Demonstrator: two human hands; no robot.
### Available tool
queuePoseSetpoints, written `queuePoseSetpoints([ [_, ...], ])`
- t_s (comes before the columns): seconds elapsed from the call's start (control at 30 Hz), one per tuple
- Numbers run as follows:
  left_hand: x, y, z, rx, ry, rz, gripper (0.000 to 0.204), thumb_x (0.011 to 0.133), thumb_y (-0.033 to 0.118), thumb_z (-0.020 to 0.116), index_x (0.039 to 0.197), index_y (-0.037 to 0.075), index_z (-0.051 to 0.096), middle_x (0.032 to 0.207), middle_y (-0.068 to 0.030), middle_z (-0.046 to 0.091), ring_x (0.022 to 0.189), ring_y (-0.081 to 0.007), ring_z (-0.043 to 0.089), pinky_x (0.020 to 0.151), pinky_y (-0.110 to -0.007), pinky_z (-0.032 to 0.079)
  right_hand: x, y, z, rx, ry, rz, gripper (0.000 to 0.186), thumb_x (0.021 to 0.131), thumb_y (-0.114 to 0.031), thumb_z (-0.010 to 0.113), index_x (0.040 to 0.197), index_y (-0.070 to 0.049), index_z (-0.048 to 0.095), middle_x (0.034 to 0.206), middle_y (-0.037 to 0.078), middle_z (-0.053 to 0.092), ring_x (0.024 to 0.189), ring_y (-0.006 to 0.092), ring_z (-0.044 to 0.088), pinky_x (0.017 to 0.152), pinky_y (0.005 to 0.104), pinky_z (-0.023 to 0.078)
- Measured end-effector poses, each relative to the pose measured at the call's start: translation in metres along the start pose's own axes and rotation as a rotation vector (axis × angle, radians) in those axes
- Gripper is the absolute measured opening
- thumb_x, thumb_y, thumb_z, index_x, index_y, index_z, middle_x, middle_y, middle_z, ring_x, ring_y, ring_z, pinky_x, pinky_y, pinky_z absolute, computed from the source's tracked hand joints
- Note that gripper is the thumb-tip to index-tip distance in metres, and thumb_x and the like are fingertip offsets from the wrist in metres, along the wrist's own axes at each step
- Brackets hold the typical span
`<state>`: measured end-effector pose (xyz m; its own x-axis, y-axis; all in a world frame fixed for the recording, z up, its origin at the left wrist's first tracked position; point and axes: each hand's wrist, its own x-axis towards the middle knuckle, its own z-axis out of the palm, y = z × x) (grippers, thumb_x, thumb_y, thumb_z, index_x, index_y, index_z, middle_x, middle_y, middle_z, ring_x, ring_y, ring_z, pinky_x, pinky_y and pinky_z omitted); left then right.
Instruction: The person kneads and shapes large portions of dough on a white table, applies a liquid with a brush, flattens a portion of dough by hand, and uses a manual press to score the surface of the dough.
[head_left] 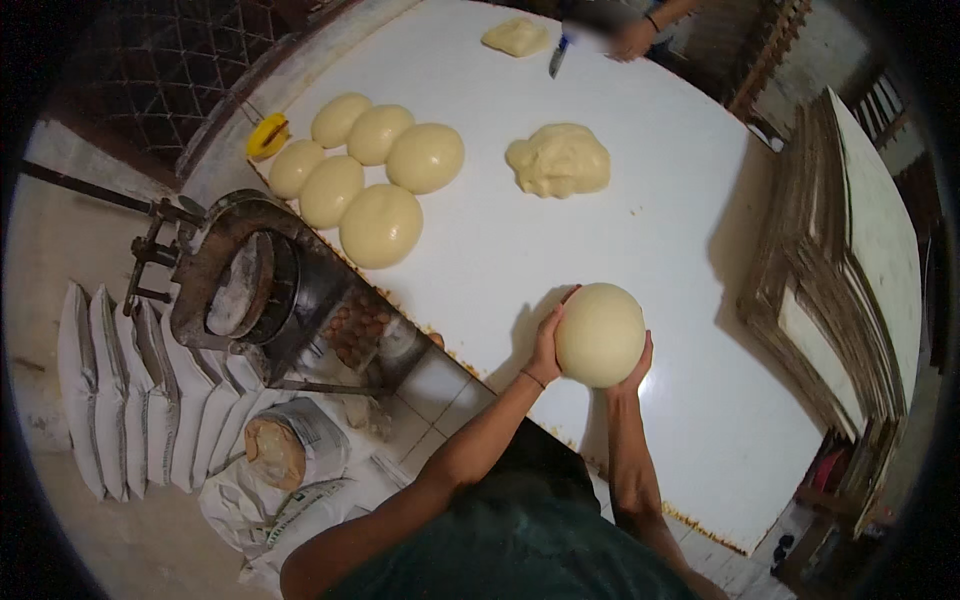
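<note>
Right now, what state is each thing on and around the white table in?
Large dough ball: smooth, round, cupped between left hand and right hand.
Six dough balls: shaped, clustered on the table.
Dough lump: rough, unshaped.
Far dough piece: unshaped, beside another person's hand.
Flour sack: open.

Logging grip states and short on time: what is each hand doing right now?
Left hand: cupped against the left side of the round dough ball, holding it.
Right hand: cupped under the ball's right side, holding it.
</note>
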<state>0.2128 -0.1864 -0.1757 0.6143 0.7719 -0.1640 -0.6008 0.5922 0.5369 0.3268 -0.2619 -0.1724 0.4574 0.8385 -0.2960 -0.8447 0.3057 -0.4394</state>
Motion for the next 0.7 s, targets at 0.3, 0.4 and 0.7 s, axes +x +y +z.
queuePoseSetpoints([
  [0.3,-0.024,0.212,-0.013,0.988,0.266,0.499,0.065,0.095,0.043,0.035,0.137,-0.005,0.029,0.144,-0.0166,0.032,0.131,-0.0265,0.032,0.108,-0.039,0.026,0.032,0.069,0.156,-0.728,-0.163,-0.060,0.052,0.098,-0.030,0.030,0.138,0.003,0.032,0.139,0.015,0.039,0.124,0.0236,0.041,0.104,0.0350,0.031],
  [0.4,-0.052,0.227,-0.108,1.530,0.610,0.546,0.054,0.094,0.027,0.048,0.135,-0.005,0.034,0.145,-0.0172,0.028,0.135,-0.0304,0.023,0.110,-0.042,0.021,0.037,0.101,0.145,-1.203,-0.077,-0.022,0.049,0.097,-0.029,0.037,0.136,0.001,0.037,0.135,0.015,0.045,0.119,0.0209,0.046,0.102,0.0314,0.032],
  [0.7,0.028,0.231,-0.051,2.292,0.205,0.329,0.052,0.084,0.041,0.056,0.127,0.012,0.052,0.143,-0.0157,0.034,0.135,-0.0372,0.022,0.103,-0.067,0.003,0.114,0.090,0.098,-0.013,0.292,0.142,0.051,0.091,-0.036,0.055,0.130,-0.007,0.038,0.120,0.011,0.047,0.117,0.0248,0.045,0.100,0.0378,0.040],
])
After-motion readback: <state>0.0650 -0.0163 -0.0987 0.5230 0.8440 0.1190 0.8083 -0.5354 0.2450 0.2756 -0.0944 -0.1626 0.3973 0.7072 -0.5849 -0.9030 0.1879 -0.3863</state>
